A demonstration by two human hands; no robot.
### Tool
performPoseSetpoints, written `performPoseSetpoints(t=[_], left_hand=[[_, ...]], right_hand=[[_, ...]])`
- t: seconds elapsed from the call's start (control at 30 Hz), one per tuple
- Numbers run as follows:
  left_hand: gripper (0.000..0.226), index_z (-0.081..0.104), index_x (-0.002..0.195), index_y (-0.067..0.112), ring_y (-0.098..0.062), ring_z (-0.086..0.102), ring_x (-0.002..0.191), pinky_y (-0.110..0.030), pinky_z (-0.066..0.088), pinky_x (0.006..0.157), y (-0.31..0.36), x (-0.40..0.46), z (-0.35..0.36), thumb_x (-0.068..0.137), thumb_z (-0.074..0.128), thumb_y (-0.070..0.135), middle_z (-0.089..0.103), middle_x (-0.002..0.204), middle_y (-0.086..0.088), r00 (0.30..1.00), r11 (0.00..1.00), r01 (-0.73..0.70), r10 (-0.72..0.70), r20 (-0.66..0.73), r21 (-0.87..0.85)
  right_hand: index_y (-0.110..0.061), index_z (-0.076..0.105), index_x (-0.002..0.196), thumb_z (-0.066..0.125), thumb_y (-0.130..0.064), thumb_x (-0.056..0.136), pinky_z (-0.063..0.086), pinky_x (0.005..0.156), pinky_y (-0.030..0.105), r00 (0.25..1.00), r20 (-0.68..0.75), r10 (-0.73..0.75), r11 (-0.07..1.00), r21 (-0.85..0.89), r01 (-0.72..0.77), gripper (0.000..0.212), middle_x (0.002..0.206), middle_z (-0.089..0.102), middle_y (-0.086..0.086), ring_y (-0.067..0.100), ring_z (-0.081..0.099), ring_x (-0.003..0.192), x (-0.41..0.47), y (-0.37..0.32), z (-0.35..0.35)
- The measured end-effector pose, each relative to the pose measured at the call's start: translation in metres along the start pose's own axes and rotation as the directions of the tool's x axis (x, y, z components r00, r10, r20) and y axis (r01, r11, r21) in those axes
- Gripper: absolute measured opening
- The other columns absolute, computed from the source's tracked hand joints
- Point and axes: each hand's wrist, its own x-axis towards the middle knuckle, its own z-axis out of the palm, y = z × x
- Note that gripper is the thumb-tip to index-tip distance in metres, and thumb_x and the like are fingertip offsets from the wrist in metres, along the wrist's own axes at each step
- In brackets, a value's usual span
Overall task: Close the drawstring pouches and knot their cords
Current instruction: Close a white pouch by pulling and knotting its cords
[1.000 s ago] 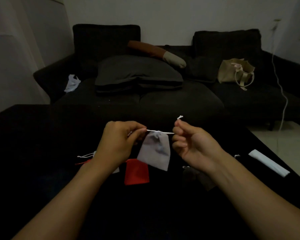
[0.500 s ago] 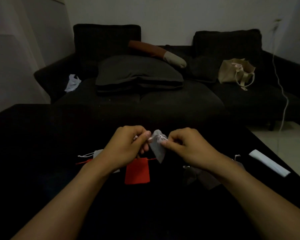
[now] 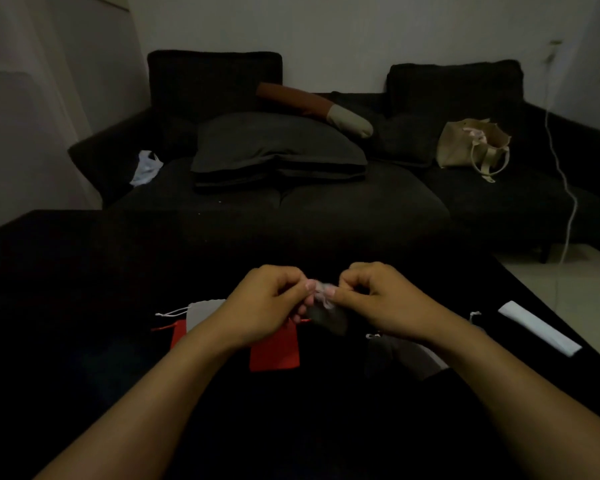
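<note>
Both hands have drawn closer together than half a second ago, and the grey pouch (image 3: 328, 318) now hangs lower and darker beneath them. The left hand (image 3: 267, 303) and right hand (image 3: 381, 299) pinch its white cord (image 3: 321, 295) with curled fingers (image 3: 309, 285) at the gathered mouth. A red pouch (image 3: 274, 351) lies on the table (image 3: 66, 289) below the left fingers, as before.

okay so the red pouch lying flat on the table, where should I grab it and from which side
Pinch the red pouch at its far, top edge, where its red cord shows, coming from above. It lies flat on the dark table, so only edges give purchase; the left hand covers part of that edge.
</note>
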Motion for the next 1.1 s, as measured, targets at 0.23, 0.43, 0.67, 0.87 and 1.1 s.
performPoseSetpoints(t=[0.23,0.43,0.67,0.87,1.1], left_hand=[[0.011,0.073,0.071,0.034,-0.007,0.038,0.126,-0.017,0.03,0.1,-0.009,0.001,-0.008,0.082,0.073,0.038,0.053,0.129,0.022,0.901,0.828,-0.315,0.415,-0.127,0.464],[0.013,0.077,0.074,0.021,0.0,0.052,0.124,-0.02,0.038,0.103,-0.005,0.001,0.002,0.086,0.073,0.024,0.069,0.114,0.014,0.944,0.93,-0.308,0.325,-0.062,0.199],[0.027,0.071,0.102,-0.006,-0.025,0.072,0.085,-0.03,0.06,0.078,0.008,-0.003,0.003,0.098,0.055,0.015,0.074,0.096,-0.024,0.993,0.862,0.079,-0.115,-0.041,-0.5],[0.02,0.076,0.095,0.008,-0.018,0.07,0.083,-0.028,0.058,0.076,0.013,-0.003,0.002,0.096,0.057,0.014,0.075,0.092,-0.015,0.984,0.85,0.115,-0.17,-0.06,-0.514],[0.019,0.075,0.096,0.005,-0.024,0.071,0.093,-0.036,0.055,0.088,0.013,-0.006,0.001,0.095,0.057,0.012,0.075,0.099,-0.019,0.994,0.88,0.034,-0.081,-0.078,-0.474]], right_hand=[[0.0,0.067,0.071,0.062,-0.025,0.094,0.047,0.076,0.033,0.997,-0.019,0.075,0.986,0.153,-0.071,0.035,0.092,0.057,0.013,0.016,0.058,0.078,0.002,-0.003,0.004],[-0.009,0.072,0.078,0.06,-0.029,0.096,0.047,0.076,0.032,0.997,0.036,0.069,0.994,-0.091,-0.065,0.029,0.089,0.063,0.006,0.014,0.062,0.078,-0.001,-0.014,0.008],[-0.015,0.068,0.077,0.053,-0.029,0.1,0.045,0.064,0.033,0.978,0.032,0.207,0.977,0.052,-0.208,0.031,0.069,0.064,0.002,0.007,0.054,0.062,0.001,-0.019,0.007],[-0.008,0.072,0.077,0.064,-0.015,0.087,0.052,0.072,0.047,0.98,-0.084,0.182,0.95,0.273,-0.153,0.014,0.077,0.069,0.02,0.026,0.062,0.069,0.004,-0.02,0.008],[-0.003,0.069,0.106,0.061,0.008,0.087,0.049,0.066,0.019,0.995,-0.103,0.001,0.888,0.457,0.046,0.024,0.071,0.067,0.012,0.012,0.064,0.067,-0.005,-0.022,-0.005]])
